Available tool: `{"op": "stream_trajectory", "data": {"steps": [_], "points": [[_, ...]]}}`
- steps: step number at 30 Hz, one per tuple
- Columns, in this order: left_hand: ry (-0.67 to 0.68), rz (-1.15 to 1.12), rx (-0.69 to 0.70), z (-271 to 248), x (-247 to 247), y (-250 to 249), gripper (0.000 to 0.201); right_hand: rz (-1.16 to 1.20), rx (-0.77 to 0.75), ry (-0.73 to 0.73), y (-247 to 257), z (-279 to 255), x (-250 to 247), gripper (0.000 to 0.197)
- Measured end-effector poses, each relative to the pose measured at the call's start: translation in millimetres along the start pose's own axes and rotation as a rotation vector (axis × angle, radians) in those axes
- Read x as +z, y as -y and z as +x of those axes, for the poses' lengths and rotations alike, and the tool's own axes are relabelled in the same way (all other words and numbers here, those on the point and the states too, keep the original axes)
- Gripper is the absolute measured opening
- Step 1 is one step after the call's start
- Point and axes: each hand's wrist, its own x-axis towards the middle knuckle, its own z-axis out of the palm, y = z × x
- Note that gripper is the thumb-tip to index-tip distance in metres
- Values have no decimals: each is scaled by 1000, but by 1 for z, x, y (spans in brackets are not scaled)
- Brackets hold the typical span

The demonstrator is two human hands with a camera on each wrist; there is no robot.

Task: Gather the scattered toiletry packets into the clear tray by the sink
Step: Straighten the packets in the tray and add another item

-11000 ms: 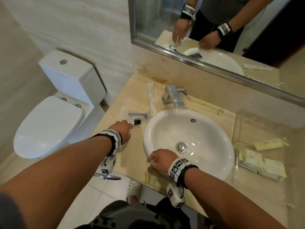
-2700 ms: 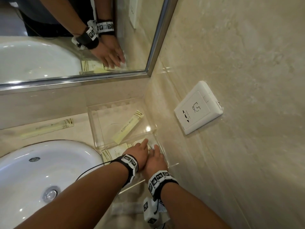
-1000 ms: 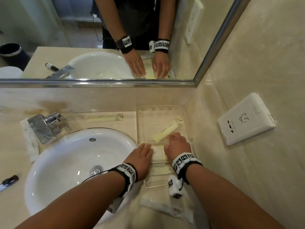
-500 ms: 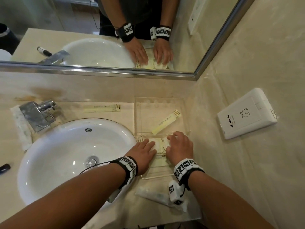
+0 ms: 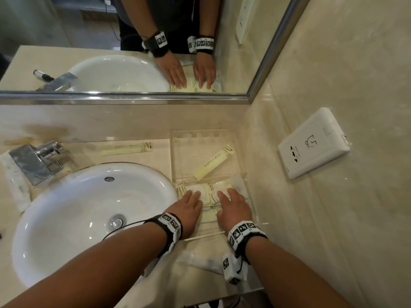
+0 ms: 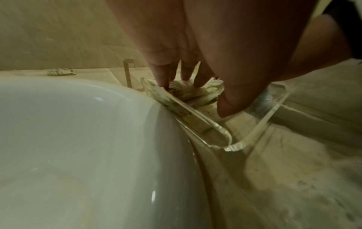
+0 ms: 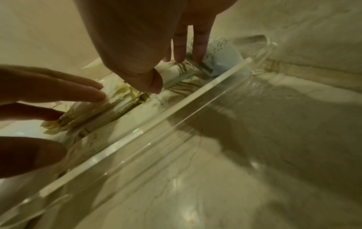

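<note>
The clear tray (image 5: 241,174) stands right of the sink, divided into two compartments. A long yellow packet (image 5: 214,162) lies in the far one. Several cream packets (image 5: 208,192) are piled in the near one. My left hand (image 5: 192,196) and right hand (image 5: 229,196) lie side by side on that pile, fingers straight and pressing down. The left wrist view shows my fingertips (image 6: 162,83) on the crumpled packets (image 6: 195,91) inside the tray's wall (image 6: 231,145). In the right wrist view my fingers (image 7: 197,51) press striped packets (image 7: 182,69).
One yellow packet (image 5: 126,148) lies behind the white sink (image 5: 66,218). A clear-wrapped packet (image 5: 200,262) and a thin stick (image 5: 204,234) lie in front of the tray. A white packet (image 5: 13,181) sits left of the faucet (image 5: 33,161). A wall socket (image 5: 313,142) is on the right.
Both hands have come to the tray from the sink's left side. Over the last second they settled flat onto the pile in the near compartment and stay there.
</note>
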Motion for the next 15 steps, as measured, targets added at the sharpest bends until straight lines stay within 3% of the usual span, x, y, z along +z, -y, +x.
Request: {"op": "stream_trajectory", "data": {"steps": [6, 10, 13, 15], "points": [[-41, -22, -3, 2, -3, 0, 73, -14, -35, -57, 4, -5, -5, 62], [-186, -96, -16, -2, -11, 9, 68, 87, -125, -183, 13, 10, -26, 55], [-289, -154, -67, -4, -16, 18, 66, 57, -167, -200, 23, 35, -47, 64], [-281, -196, -140, -6, -20, 25, 68, -54, -168, -126, 29, 52, -58, 74]]}}
